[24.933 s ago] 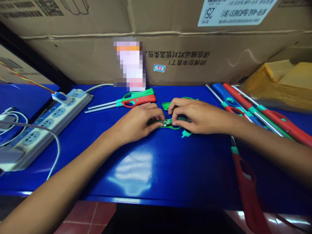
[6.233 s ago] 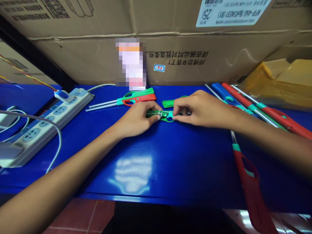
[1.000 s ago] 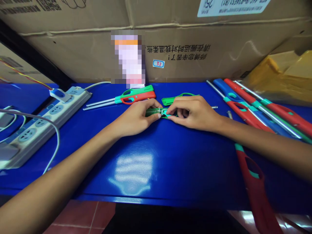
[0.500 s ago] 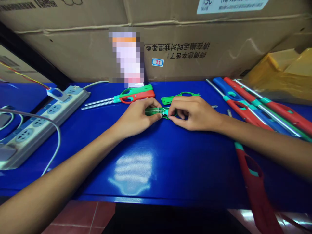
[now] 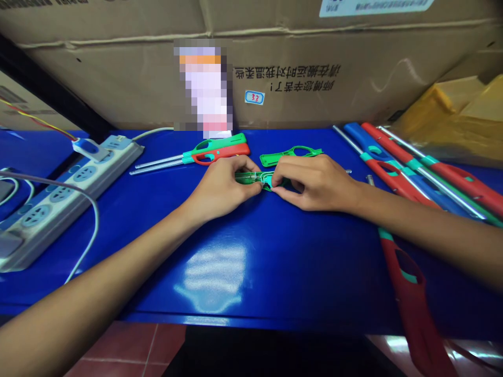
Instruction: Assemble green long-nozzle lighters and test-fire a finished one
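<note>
An opened green lighter (image 5: 247, 178) lies across between my hands, with its inner parts and a thin white wire showing. My left hand (image 5: 228, 186) pinches its left part between thumb and fingers. My right hand (image 5: 314, 183) is closed on the lighter's middle, fingertips at the turquoise piece near the wire; its palm side is hidden. A metal tip pokes out beyond my right hand. Just behind the hands rests a loose green shell half (image 5: 291, 156). Behind my left hand, a green and a red lighter (image 5: 222, 153) lie side by side.
Several red, blue and green long lighters (image 5: 463, 183) lie at the right, one red lighter (image 5: 408, 298) reaching over the front edge. A white power strip (image 5: 70, 193) with cables is at the left. Cardboard (image 5: 294, 52) stands behind the blue table (image 5: 157, 277), with a propped, pixelated screen (image 5: 208, 94).
The view has shifted slightly. Both hands keep nearly the same grip on the green lighter, with only a small movement of my right fingers.
</note>
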The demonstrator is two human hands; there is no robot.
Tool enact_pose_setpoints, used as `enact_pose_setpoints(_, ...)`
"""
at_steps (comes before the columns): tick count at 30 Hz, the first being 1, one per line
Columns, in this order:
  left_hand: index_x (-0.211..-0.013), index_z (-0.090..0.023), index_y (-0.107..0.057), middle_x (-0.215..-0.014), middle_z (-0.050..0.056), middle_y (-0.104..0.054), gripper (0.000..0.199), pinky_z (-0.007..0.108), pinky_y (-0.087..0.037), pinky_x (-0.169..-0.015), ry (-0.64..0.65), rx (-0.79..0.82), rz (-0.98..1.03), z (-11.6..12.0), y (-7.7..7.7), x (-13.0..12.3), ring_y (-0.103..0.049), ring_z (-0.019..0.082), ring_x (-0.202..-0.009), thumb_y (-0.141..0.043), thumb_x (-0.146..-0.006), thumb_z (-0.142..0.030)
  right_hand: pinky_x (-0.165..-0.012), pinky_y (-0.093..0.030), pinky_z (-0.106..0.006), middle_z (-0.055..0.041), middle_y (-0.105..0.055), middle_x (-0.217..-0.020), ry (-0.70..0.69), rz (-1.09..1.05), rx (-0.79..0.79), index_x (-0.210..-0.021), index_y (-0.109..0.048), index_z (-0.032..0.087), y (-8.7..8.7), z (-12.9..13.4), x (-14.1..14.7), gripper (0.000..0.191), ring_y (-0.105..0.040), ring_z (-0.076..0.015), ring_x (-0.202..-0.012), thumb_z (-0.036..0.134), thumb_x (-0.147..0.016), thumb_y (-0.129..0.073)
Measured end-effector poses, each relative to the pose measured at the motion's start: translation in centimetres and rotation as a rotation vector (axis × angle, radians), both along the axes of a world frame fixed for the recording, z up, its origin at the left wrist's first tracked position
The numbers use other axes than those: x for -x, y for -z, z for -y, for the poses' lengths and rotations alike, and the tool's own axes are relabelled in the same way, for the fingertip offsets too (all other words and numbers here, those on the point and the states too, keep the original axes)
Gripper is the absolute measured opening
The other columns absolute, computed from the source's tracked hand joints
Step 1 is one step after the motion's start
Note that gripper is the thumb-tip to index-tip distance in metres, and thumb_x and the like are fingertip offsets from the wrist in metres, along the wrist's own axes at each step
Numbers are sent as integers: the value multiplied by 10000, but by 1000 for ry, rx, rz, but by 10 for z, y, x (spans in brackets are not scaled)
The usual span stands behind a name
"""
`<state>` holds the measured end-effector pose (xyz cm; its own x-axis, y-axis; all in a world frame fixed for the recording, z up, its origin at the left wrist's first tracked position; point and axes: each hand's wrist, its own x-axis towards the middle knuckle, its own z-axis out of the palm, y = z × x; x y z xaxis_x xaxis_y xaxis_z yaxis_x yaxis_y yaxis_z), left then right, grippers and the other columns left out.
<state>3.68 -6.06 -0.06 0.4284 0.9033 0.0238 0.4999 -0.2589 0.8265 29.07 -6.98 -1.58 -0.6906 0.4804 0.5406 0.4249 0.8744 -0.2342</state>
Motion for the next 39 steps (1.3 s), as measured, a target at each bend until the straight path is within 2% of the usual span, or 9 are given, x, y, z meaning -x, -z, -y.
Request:
enact_pose_setpoints(5, -967, -149, -770, -901, 33, -763, 187, 316, -477, -748, -9, 1, 11, 0, 0, 0, -647, 171, -799, -803, -820, -260, -746, -496, -323, -36, -794, -987, -11, -17, 9, -1037, -724, 222, 1, -1, -1, 30, -705, -192, -816, 194, -1045, -731)
enact_pose_setpoints(10, -975, -149, -776, -901, 42, -771, 193, 315, -483, -742, 18, -14, 29, -1, 1, 2, -653, 176, -791, -806, -845, -288, -712, -495, -318, -24, -816, -957, 52, -36, -22, -1025, -747, 221, 2, 1, -1, 30, -707, -178, -767, 193, -1029, -758)
enact_pose_setpoints(15, -1120, -153, -820, -1049, 75, -835, 298, 338, -544, -820, 52, 28, 77, -3, 2, 4, -726, 219, -901, -786, -885, -333, -701, -516, -319, -21, -857, -949, 129, -81, -75, -1021, -804, 224, 4, 1, -1, 48, -726, -172, -723, 262, -1046, -791)
enact_pose_setpoints(22, -1157, -161, -833, -1103, 85, -841, 337, 358, -569, -852, 94, -10, 61, -3, 0, 7, -738, 239, -944, -778, -907, -381, -692, -552, -301, 2, -884, -920, 128, -207, 31, -1015, -873, 258, 10, 1, 1, 38, -749, -161, -681, 288, -1021, -851)
enact_pose_setpoints(27, -1152, -172, -833, -1110, 82, -841, 309, 365, -585, -874, 118, 5, 48, -4, -1, 7, -744, 236, -951, -774, -916, -363, -656, -506, -276, 32, -844, -818, 130, -205, 40, -993, -846, 253, 9, 4, 3, 24, -727, -140, -648, 256, -1012, -860)
enact_pose_setpoints(32, -1124, -168, -826, -1129, 85, -849, 273, 378, -590, -947, 127, -1, 92, -4, -2, 6, -764, 243, -1024, -786, -906, -328, -699, -520, -275, 12, -856, -887, 113, -137, 38, -1028, -809, 243, 7, 5, 3, 21, -760, -157, -719, 226, -1040, -807)
enact_pose_setpoints(36, -1139, -166, -825, -1111, 80, -849, 294, 360, -585, -899, 124, 17, 88, -4, -3, 7, -755, 230, -979, -789, -897, -329, -712, -528, -282, -4, -879, -975, 117, -112, 51, -1090, -802, 254, 6, 4, 3, 38, -768, -166, -746, 253, -1058, -781)
enact_pose_setpoints(39, -1144, -152, -825, -1088, 82, -846, 312, 346, -574, -872, 118, 52, 102, -5, -4, 8, -743, 218, -942, -795, -892, -335, -708, -525, -288, -1, -880, -972, 128, -102, 49, -1118, -791, 257, 2, 5, 3, 77, -758, -168, -727, 287, -1048, -800)
